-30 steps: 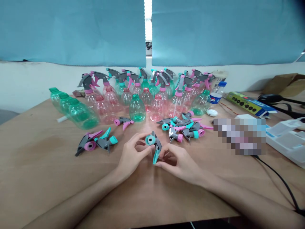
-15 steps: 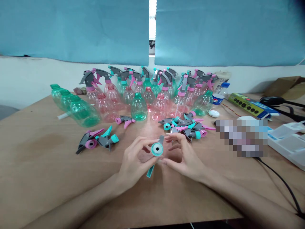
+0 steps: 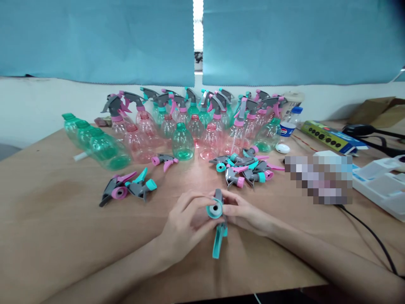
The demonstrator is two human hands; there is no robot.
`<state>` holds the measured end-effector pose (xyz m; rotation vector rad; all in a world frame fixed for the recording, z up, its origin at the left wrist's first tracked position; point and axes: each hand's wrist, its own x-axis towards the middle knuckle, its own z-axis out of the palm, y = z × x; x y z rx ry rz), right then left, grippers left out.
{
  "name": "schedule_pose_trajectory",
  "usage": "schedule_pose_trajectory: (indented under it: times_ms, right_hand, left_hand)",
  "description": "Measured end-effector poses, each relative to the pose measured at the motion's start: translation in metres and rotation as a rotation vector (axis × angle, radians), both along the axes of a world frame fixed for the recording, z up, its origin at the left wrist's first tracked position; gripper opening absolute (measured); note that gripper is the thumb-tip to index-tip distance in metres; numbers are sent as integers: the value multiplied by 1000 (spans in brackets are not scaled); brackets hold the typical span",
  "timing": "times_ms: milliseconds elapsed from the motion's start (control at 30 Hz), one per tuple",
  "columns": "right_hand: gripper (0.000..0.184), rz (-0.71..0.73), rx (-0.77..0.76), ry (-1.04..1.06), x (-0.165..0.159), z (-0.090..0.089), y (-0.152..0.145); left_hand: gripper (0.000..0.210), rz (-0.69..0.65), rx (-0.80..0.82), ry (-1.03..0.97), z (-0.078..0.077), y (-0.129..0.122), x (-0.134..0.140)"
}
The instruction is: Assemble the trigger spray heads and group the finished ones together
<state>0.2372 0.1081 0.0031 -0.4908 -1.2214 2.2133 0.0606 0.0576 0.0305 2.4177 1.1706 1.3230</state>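
Across the whole view, here's the table (image 3: 63,240), and at its 12 o'clock a crowd of clear pink and green bottles (image 3: 182,145). Nearer, at 1 o'clock from the hands, a pile of loose sprayer tops (image 3: 243,166). Down in front, the left hand (image 3: 185,219) comes in from 9 o'clock and the right hand (image 3: 245,214) from 3, both clamped on one spray head (image 3: 218,195), held up between them over the near part of the table. It looks light, hard moulded plastic: stiff, a touch slick, unlikely to crush under fingertips. The trigger (image 3: 217,245) hangs to 6 o'clock; that's the part I'd expect to swing and give, so a poor handle. The teal collar (image 3: 209,213), facing us, looks the surest left-hand hold, with the right best steadying the grey body.
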Motion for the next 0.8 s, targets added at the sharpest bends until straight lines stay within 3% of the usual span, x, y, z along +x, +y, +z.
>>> schedule_pose_trajectory:
  times_ms: [100, 167, 267, 333, 567, 800]
  right_hand:
    - [56, -88, 242, -101, 5, 1, 2]
    - [64, -205, 546, -213, 10, 6, 4]
    - [51, -352, 1072, -387, 16, 16, 5]
    - [44, -388, 1249, -438, 17, 21, 3]
    - [33, -474, 1239, -468, 12, 13, -1]
    - [27, -498, 1209, -487, 11, 12, -2]
  left_hand:
    - [15, 32, 54, 69, 1, 2, -2]
    - [12, 55, 100, 111, 1, 5, -4]
    - [10, 60, 163, 174, 0, 8, -8]
    - [11, 44, 191, 210, 0, 9, -10]
    - [17, 0, 190, 316, 6, 11, -9]
    - [30, -30, -8, 276, 14, 6, -10]
